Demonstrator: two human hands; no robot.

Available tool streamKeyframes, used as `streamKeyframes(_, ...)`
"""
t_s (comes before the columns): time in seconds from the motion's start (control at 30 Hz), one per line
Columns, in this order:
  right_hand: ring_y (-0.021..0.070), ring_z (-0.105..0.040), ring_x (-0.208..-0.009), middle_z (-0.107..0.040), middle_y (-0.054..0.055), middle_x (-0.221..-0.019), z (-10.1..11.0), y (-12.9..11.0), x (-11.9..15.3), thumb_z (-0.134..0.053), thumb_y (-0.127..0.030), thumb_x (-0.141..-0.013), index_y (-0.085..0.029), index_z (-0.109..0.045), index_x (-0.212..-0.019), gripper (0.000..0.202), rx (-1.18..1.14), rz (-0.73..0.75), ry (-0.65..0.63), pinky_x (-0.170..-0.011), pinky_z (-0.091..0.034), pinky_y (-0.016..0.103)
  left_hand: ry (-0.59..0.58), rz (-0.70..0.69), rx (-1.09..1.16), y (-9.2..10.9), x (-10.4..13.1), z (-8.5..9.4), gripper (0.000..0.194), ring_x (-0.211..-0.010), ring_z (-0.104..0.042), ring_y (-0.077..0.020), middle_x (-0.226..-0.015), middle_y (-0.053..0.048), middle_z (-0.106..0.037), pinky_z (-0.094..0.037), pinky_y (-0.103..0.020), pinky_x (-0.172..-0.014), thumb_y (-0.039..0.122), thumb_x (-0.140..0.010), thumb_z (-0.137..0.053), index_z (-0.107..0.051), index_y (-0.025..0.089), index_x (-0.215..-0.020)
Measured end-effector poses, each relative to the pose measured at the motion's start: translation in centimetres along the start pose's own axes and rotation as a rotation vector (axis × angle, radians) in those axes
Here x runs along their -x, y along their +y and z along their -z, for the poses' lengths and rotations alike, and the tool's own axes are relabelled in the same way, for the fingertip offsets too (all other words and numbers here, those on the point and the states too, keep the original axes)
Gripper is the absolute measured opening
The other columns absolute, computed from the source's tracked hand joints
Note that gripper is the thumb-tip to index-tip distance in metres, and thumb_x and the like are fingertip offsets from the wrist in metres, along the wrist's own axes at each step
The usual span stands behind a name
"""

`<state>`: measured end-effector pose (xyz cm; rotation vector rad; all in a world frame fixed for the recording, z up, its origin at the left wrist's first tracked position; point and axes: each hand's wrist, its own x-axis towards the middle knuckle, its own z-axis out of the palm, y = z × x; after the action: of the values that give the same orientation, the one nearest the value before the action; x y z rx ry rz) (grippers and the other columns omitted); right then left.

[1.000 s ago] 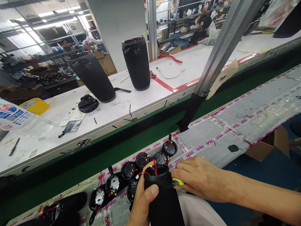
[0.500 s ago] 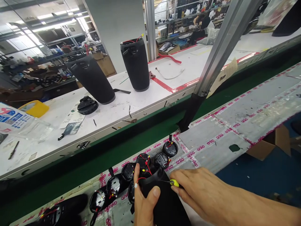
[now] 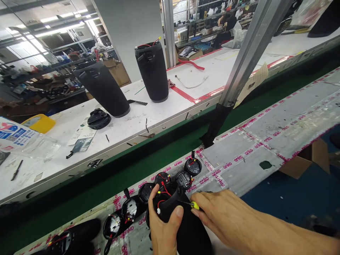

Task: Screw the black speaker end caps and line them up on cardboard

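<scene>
Left hand (image 3: 162,226) curled in a grip, right hand (image 3: 223,217) pinching beside it.

- You have two tall black speaker bodies (image 3: 152,72) standing on the far tabletop (image 3: 212,76).
- One more speaker body (image 3: 183,226) sits in your two hands.
- About six round end caps (image 3: 192,166) line the near tabletop (image 3: 265,141).

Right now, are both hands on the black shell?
Yes: the left hand wraps the black shell and the right hand touches its rim, pinching a yellow connector.

Matt black fabric-covered cylinder (image 3: 183,226), glossy round plastic caps (image 3: 192,166), shiny taped grey sheet (image 3: 265,141), smooth metal post (image 3: 252,46).
</scene>
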<state>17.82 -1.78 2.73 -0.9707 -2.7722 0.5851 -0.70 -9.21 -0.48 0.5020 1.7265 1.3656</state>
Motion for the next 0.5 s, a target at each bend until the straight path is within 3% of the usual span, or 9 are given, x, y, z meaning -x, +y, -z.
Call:
streamKeyframes(0.2, 0.0207, -0.059, -0.045, -0.064, -0.006, -0.071, -1.3, -0.4, -0.1, -0.058, -0.016, -0.098, -0.029, -0.04, -0.097, 0.023, 0.234, 0.056, 0.131, -0.054, -0.01, 0.038, 0.108, -0.05, -0.187, 0.7, 0.3, -0.3, 0.083, -0.126, -0.069, -0.0405, -0.134, -0.012, -0.073, -0.052, -0.057, -0.115, 0.055, -0.072, -0.085, -0.054, 0.027, -0.144)
streamKeyframes(0.5, 0.0178, -0.058, -0.046, -0.061, -0.005, -0.069, -2.2, -0.8, -1.1, -0.065, -0.008, -0.08, -0.028, -0.041, -0.089, 0.033, 0.382, 0.115, 0.064, -0.048, -0.004, 0.043, 0.159, -0.061, -0.3, 1.4, 0.8, -0.9, 0.073, -0.125, -0.068, -0.0419, -0.129, -0.013, -0.072, -0.049, -0.06, -0.115, 0.048, -0.072, -0.084, -0.057, 0.026, -0.136)
